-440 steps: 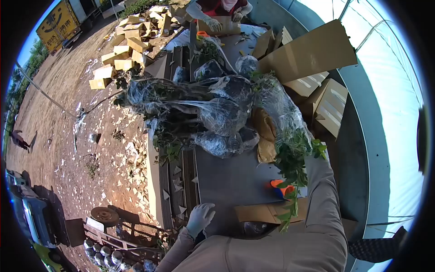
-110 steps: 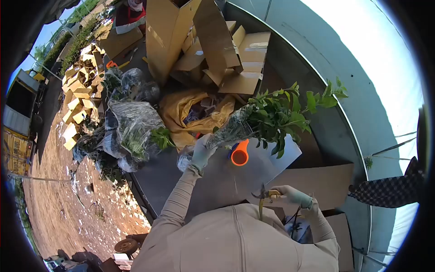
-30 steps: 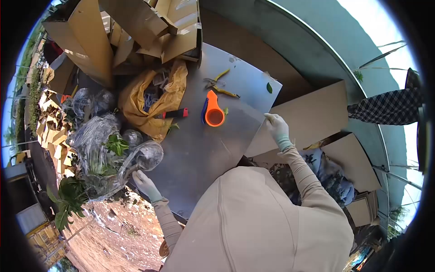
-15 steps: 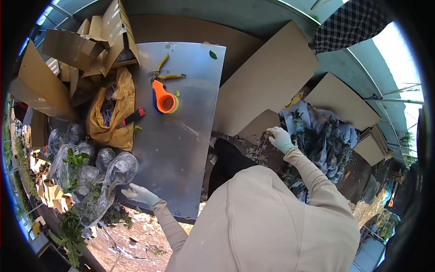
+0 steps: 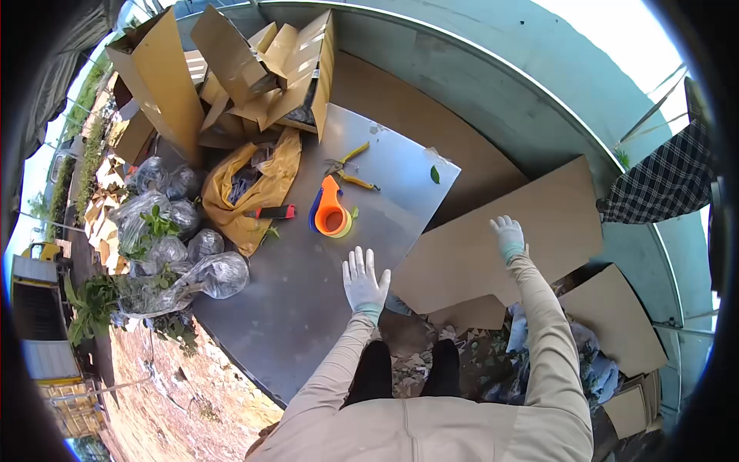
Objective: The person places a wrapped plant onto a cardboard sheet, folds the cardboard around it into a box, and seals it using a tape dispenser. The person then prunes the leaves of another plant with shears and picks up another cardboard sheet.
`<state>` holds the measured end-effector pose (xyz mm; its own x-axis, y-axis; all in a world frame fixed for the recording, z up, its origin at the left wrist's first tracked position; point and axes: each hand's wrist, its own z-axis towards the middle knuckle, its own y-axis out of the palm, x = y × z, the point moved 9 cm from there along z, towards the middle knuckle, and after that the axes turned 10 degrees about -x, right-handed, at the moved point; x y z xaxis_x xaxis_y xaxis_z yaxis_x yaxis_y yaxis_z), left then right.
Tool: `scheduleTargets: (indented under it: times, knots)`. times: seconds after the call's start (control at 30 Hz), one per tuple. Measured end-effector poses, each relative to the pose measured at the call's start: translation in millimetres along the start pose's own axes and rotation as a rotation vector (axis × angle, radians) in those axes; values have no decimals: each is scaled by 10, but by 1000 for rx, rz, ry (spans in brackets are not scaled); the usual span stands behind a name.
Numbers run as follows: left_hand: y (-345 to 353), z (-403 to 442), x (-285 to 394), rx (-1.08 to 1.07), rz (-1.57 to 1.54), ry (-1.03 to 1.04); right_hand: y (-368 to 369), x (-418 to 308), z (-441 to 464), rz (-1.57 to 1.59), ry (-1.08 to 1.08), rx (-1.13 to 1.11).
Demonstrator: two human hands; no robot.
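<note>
My left hand (image 5: pixel 364 283), in a whitish glove, is held palm down over the metal table (image 5: pixel 285 316) with its fingers spread and nothing in it. Farther right, my gloved right hand (image 5: pixel 507 235) is over a large cardboard sheet (image 5: pixel 493 266), fingers apart and holding nothing. Nearest to the left hand on the tabletop is an orange tape dispenser (image 5: pixel 332 220) with a blue part beside it. Behind it lie yellow-handled pruning shears (image 5: pixel 350 171). A red and black utility knife (image 5: pixel 271 212) rests at the edge of a yellow bag (image 5: pixel 286 165).
Plastic-wrapped plant bundles (image 5: pixel 219 276) crowd the table's left edge. Open cardboard boxes (image 5: pixel 239 61) stand at its far left corner. Plants in plastic (image 5: pixel 589 362) lie low on the right, near more cardboard sheets (image 5: pixel 616 316). A checked cloth (image 5: pixel 662 181) hangs at upper right.
My view has turned toward the table. My left hand has moved from beside the wrapped bundles to over the tabletop. My right hand has risen from near the plants to over the cardboard.
</note>
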<state>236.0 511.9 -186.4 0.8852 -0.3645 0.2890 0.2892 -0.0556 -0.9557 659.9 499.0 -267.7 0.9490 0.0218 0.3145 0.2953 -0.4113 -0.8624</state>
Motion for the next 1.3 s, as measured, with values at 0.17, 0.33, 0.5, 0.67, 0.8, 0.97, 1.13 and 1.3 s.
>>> scheduleTargets:
  times: [0.17,0.33,0.5,0.67,0.8,0.97,1.13,1.3]
  knots:
    - [42,16,62,-14,58,-64,20,676,1106,-317,-49,-32]
    - [31,22,83,4,60,-70,602,1110,1231,-198,-178,-200]
    - [69,23,74,-6,99,-71,588,755,-381,-116,-474,-286]
    - [61,2,58,38,120,-93,976,1100,-2737,-147,-299,-431]
    - [11,3,67,92,218,-140,1594,1828,-4213,-105,-47,-567]
    - [97,349,-111,149,256,-199,2195,3137,-5810,-7,271,-550]
    - [313,1013,-424,106,267,-199,3279,5645,-7957,-387,1246,-893]
    - [406,763,408,250,119,-172,3480,5291,-5130,255,807,-391]
